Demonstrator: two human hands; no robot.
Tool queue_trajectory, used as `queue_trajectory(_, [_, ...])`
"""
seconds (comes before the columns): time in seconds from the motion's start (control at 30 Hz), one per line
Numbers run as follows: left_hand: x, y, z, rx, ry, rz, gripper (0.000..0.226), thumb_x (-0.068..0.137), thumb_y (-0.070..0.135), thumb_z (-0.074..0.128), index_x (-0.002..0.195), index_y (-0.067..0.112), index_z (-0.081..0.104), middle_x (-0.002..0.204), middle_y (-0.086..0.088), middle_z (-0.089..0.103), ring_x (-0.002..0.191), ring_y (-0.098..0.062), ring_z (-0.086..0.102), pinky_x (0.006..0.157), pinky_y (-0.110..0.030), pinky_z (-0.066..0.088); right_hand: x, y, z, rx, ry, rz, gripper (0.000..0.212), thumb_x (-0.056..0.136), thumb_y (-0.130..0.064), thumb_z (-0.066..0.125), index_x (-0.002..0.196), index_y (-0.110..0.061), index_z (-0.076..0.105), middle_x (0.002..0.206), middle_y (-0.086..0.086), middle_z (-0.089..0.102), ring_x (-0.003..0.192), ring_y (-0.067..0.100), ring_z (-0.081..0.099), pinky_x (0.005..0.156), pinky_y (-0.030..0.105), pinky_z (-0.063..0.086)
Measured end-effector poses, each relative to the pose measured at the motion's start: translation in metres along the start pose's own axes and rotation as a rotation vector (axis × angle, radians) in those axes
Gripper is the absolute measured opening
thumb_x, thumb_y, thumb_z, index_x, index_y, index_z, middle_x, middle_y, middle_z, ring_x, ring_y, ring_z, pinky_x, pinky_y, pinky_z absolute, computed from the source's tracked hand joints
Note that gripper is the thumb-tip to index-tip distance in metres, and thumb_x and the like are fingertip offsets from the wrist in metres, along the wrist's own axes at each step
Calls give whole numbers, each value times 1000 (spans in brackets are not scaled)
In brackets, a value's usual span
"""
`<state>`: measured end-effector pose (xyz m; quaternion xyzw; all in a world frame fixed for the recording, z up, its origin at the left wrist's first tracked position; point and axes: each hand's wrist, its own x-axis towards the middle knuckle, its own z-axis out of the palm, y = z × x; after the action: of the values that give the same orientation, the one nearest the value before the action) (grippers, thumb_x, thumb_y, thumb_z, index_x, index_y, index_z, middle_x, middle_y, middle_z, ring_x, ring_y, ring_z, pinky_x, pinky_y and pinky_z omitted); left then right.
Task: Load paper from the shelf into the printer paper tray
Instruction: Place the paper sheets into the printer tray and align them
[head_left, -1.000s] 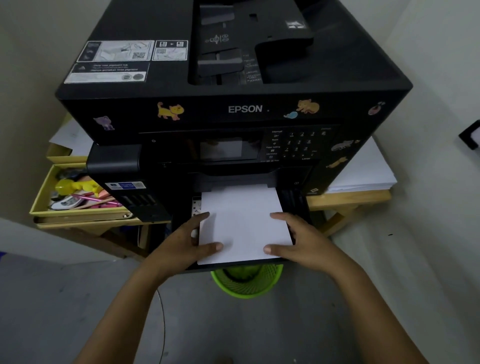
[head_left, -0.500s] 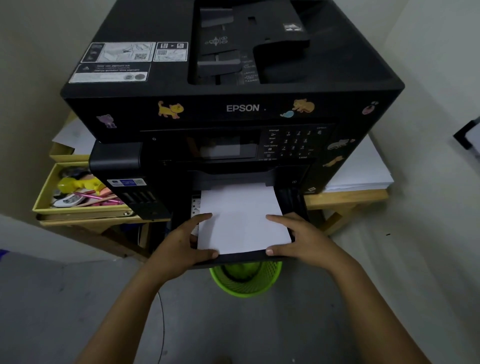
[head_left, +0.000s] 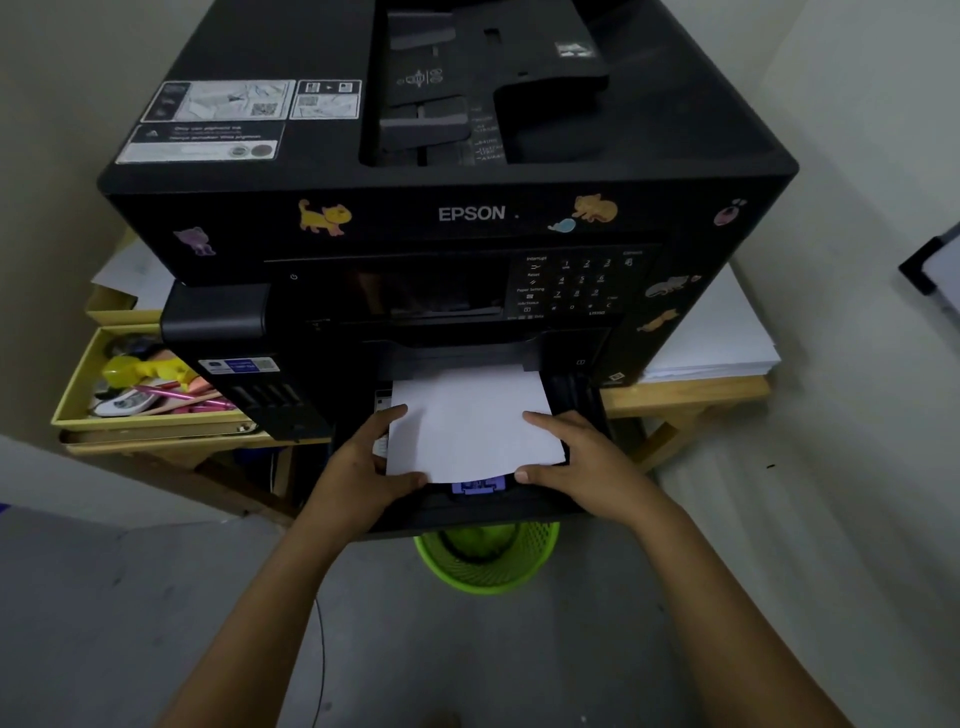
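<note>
So this is the seating step: the paper stack (head_left: 470, 423) is lying in the pulled-out paper tray (head_left: 483, 512) at the lower middle of the frame, under the front of the black Epson printer (head_left: 447, 218). Far end of the stack is already tucked under the printer's output slot, near edge sits just short of the blue guide tab (head_left: 479, 486) on the tray floor.

Next move, I'd guess, is squaring the sheets, snugging that tab against the edge, then pushing the tray in. Needs an even push from both sides or the stack skews.

Left hand (head_left: 363, 470) is at the stack's left edge, fingers (head_left: 392, 413) lying along the side, thumb pinching the near left corner. Right hand (head_left: 576, 460) mirrors it, palm down, thumb at the near right corner. Both are gripping the paper lightly, forearms coming up from the bottom of the frame.

More paper (head_left: 717, 338) sits on the wooden surface (head_left: 685, 392) at right.
</note>
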<state>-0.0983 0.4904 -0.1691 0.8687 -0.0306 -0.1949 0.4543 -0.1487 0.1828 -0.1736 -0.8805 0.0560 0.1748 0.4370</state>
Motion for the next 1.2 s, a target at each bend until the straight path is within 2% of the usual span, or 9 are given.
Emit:
queue_trajectory(0.13, [7, -2, 5, 12, 32, 2, 86, 80, 15, 89, 150, 38, 45, 139, 7, 48, 103, -25, 66, 74, -26, 59, 8, -2, 5, -49, 13, 11, 87, 92, -47, 82, 166, -33, 38, 148, -11, 43, 140, 11, 45, 112, 29, 40])
queue_trajectory(0.17, [8, -1, 7, 31, 37, 0, 86, 80, 15, 89, 151, 38, 45, 140, 8, 48, 105, -27, 65, 75, -26, 58, 10, -2, 7, -61, 15, 14, 87, 92, -47, 82, 166, -33, 38, 147, -11, 42, 139, 12, 46, 112, 30, 41])
queue_trajectory(0.23, [9, -2, 9, 76, 54, -2, 88, 79, 15, 89, 152, 37, 45, 149, 4, 48, 113, -32, 64, 86, -40, 61, 12, -3, 9, -84, 24, 18, 87, 92, -46, 82, 166, -32, 38, 145, -11, 41, 137, 13, 47, 111, 31, 43])
queue_trajectory(0.3, [10, -1, 11, 130, 66, -2, 90, 78, 16, 90, 153, 34, 44, 155, -4, 46, 121, -35, 61, 99, -51, 57, 13, -3, 10, -99, 35, 19, 87, 91, -45, 83, 165, -31, 38, 143, -10, 41, 134, 14, 48, 110, 31, 44])
queue_trajectory(0.5, [11, 6, 13, 268, 40, -12, 100, 75, 17, 91, 159, 23, 38, 152, -11, 42, 132, -35, 52, 111, -52, 50, 15, -7, 10, -137, 61, 42, 90, 85, -41, 89, 162, -34, 42, 138, -8, 42, 131, 17, 50, 96, 29, 45])
queue_trajectory(0.67, [14, 12, 12, 420, 18, -27, 111, 76, 21, 91, 164, 22, 25, 155, -12, 38, 132, -34, 52, 109, -44, 48, 19, -17, 3, -289, 46, 100, 105, 81, -40, 92, 166, -31, 30, 155, 2, 36, 137, 25, 51, 102, 36, 48])
queue_trajectory(0.83, [16, 14, 12, 529, 5, -24, 114, 77, 27, 90, 166, 19, 19, 160, -15, 32, 135, -38, 52, 107, -45, 50, 21, -21, 1, -353, 28, 122, 105, 82, -29, 92, 166, -28, 29, 160, 4, 27, 132, 28, 57, 106, 39, 53])
queue_trajectory(1.0, [18, 19, 10, 609, 23, -18, 114, 75, 33, 90, 165, 18, 20, 156, -15, 38, 130, -39, 56, 100, -47, 53, 21, -21, -3, -502, 44, 63, 97, 81, -37, 91, 162, -31, 38, 152, -2, 39, 123, 26, 62, 95, 42, 58])
queue_trajectory(1.2, [13, 19, 10, 624, 46, 6, 114, 78, 40, 87, 166, 20, 18, 160, -13, 41, 136, -36, 53, 103, -45, 51, 16, -14, -5, -416, 64, 21, 93, 82, -38, 91, 161, -28, 44, 151, -6, 43, 128, 21, 59, 104, 37, 54])
